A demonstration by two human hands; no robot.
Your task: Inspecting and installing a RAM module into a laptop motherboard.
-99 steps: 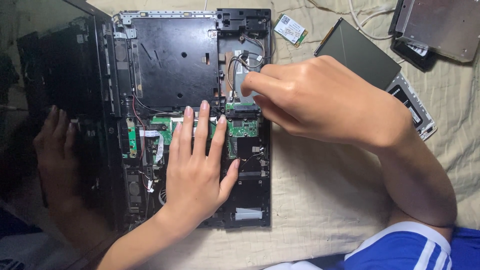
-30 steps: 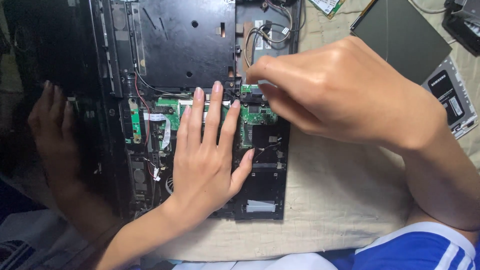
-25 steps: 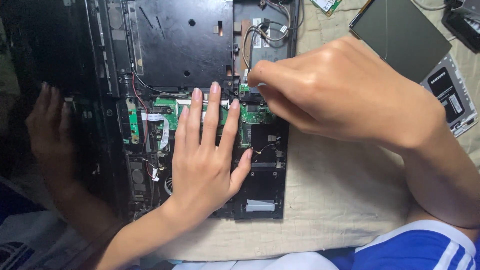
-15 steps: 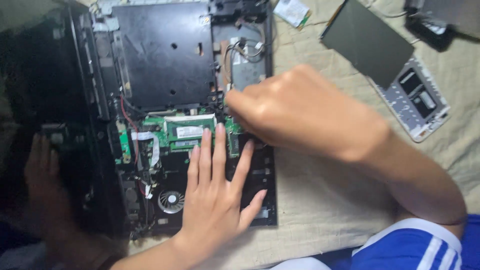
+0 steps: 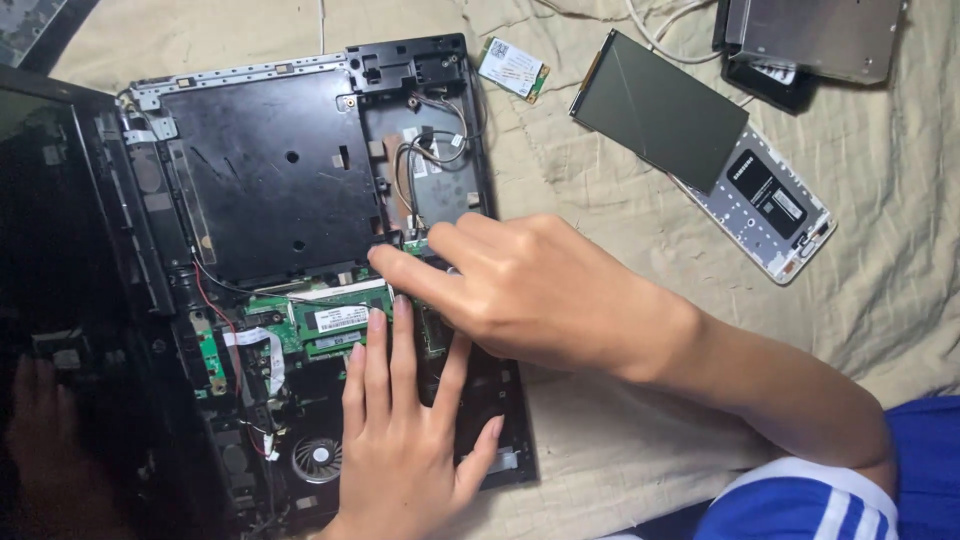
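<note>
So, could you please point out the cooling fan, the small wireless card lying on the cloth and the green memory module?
cooling fan (image 5: 318, 458), head view, on its hub.
small wireless card (image 5: 512, 68), head view, on its face.
green memory module (image 5: 335, 320), head view, on its white label.

Well beyond the fingertips on the beige cloth (image 5: 620, 440): a small wireless card (image 5: 513, 68), a dark panel (image 5: 660, 110), a white phone frame (image 5: 765, 205), a grey drive (image 5: 815, 35).

Even, soft overhead light, faint shadows, slight motion blur.
</note>
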